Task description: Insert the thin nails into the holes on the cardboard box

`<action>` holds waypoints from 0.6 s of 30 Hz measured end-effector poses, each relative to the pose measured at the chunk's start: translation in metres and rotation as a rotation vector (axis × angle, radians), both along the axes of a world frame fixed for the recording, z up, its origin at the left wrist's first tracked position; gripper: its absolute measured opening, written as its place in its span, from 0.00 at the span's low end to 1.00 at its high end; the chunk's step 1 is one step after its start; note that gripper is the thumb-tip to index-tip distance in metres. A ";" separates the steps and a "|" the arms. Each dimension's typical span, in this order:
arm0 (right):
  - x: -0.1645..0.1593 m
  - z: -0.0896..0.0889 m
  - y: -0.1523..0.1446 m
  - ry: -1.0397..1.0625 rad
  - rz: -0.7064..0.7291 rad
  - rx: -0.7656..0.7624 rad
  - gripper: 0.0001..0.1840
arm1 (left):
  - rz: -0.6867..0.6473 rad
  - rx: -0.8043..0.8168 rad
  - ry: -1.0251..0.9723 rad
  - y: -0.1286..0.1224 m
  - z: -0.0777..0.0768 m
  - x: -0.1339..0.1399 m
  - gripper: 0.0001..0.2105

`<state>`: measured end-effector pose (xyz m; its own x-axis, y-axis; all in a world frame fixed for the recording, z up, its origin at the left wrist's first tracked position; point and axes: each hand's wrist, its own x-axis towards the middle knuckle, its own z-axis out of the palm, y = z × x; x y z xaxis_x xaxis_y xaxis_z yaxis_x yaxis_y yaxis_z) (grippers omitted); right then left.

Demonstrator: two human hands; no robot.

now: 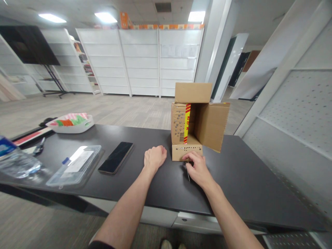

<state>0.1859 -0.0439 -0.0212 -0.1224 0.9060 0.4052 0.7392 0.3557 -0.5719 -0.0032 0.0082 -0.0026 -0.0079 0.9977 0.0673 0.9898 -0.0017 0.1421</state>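
Observation:
A cardboard box stands with its opening towards me and its flaps spread. Dark and silvery dots mark its left flap, and a row of small holes runs along the lower flap. My right hand is at that lower flap, fingers bent over its front edge. A thin metal piece sticks out below its thumb and fingers; the rest of it is hidden. On the table left of the box rests my left hand, curled into a fist, its inside hidden.
On the dark table lie a phone and a clear plastic case. Further left are a water bottle and a white basket with colourful contents. A perforated panel borders the right side.

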 end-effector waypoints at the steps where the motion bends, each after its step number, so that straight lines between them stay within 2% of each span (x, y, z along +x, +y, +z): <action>1: 0.000 0.001 -0.001 -0.010 0.010 -0.011 0.14 | -0.003 0.001 0.000 0.000 0.000 0.000 0.21; 7: -0.001 0.005 -0.002 -0.049 0.081 -0.046 0.14 | 0.003 0.001 0.005 0.000 -0.001 0.000 0.21; 18: -0.002 0.003 -0.002 -0.084 0.100 -0.043 0.14 | 0.008 -0.026 0.001 -0.002 0.005 0.002 0.21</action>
